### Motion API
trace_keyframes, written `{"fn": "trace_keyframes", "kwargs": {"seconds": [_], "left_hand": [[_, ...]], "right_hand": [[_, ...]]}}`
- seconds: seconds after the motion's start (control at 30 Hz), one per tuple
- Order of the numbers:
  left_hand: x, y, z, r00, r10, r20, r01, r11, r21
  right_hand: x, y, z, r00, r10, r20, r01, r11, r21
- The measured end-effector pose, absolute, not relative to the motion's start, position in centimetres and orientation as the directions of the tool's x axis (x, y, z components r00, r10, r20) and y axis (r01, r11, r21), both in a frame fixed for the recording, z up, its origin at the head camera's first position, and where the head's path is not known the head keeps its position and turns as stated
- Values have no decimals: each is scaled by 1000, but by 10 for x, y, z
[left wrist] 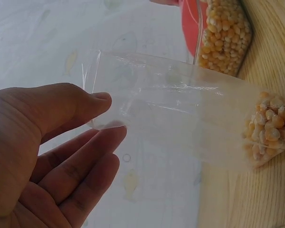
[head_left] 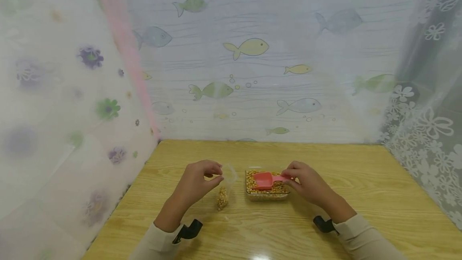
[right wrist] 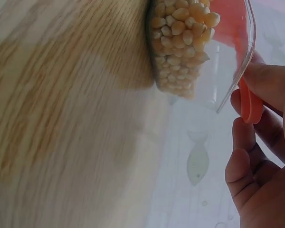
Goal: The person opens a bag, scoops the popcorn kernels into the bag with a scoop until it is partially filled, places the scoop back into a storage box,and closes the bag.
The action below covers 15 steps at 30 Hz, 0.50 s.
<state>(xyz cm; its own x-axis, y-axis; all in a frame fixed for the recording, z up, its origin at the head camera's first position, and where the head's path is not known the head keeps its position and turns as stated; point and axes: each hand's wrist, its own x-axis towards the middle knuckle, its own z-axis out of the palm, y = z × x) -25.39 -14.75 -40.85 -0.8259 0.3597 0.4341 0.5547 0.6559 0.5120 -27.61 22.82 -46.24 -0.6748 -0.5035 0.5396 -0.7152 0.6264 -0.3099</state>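
With thumb and fingers, my left hand pinches the top edge of a clear plastic bag. Corn kernels fill the bag's bottom end, which is down at the table. My right hand grips the handle of a pink-red scoop. That scoop lies over a clear rectangular container of corn kernels, its blade among the kernels in the head view. The right wrist view shows thumb and fingers around the orange-looking handle, just outside the container's rim.
A wood-grain table carries the container and bag. Behind it hangs a pale curtain with fish prints; flowered sheets close in the left and right sides. Dark wrist mounts sit at both sleeves.
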Motion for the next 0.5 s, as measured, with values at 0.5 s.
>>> {"fn": "trace_keyframes", "kwargs": {"seconds": [0.5], "left_hand": [[-240,-146,-402,-829,352,435,549,664,509]], "right_hand": [[-270,228,-469,-709,-467,529,-697,582,-420]]}}
